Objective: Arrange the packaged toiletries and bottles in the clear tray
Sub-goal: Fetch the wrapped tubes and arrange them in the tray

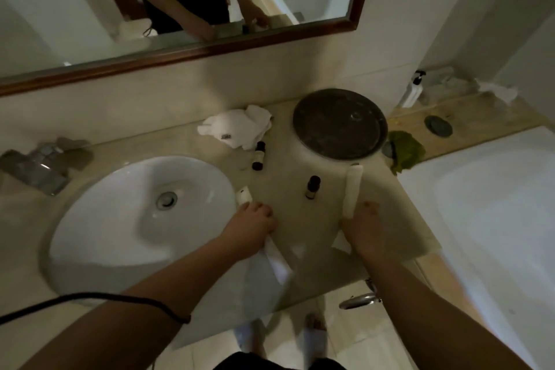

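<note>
Left of centre I see the sink point(126, 219). My left hand point(250, 227) has its fingers closed on a white packet point(244, 195). A dark bottle point(312, 187) stands on the tabletop point(300, 219). My right hand point(365, 227) grips a long white packet point(352, 191).

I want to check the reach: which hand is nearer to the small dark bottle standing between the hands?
Right. The right hand is just right and below the dark bottle; the left hand is farther, at its lower left.
</note>
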`<state>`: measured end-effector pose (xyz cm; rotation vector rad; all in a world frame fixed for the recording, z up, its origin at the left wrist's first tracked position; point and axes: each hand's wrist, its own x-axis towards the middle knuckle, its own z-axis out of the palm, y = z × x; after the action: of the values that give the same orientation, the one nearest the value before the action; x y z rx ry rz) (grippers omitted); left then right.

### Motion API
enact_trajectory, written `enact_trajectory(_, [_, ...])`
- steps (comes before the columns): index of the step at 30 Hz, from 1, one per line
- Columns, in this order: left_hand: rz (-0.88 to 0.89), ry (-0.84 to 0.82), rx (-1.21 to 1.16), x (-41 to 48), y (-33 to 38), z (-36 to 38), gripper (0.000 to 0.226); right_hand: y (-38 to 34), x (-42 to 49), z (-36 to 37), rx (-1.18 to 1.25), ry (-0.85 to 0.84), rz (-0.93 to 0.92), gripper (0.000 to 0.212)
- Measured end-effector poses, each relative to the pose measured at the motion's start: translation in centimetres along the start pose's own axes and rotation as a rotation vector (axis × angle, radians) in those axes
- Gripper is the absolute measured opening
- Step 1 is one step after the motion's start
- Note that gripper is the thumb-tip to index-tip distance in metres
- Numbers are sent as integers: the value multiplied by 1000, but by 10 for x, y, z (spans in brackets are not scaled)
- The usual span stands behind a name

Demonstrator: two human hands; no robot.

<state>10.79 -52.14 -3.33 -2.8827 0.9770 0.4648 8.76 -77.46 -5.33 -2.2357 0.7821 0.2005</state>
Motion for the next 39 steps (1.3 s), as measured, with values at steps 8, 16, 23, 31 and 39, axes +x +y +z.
enact_trajectory(8, [-201, 191, -138, -15, 18, -4, 13, 0, -11, -36, 447, 1, -144, 18])
enact_trajectory(16, [-454, 508, -445, -82, -3, -28, 11, -94, -80, -38, 557, -274, -461, 19])
enact_trajectory(23, [-660, 727, -464, -214, -53, -28, 12, -169, -172, 33, 491, -666, -519, 4])
enact_trajectory(31, [-714, 945, -202, -395, -107, 10, 8, -228, -315, 143, 352, -887, -579, 14])
enact_trajectory(39, [-821, 1089, -312, -496, -144, 60, 14, -263, -403, 220, 274, -967, -596, 10])
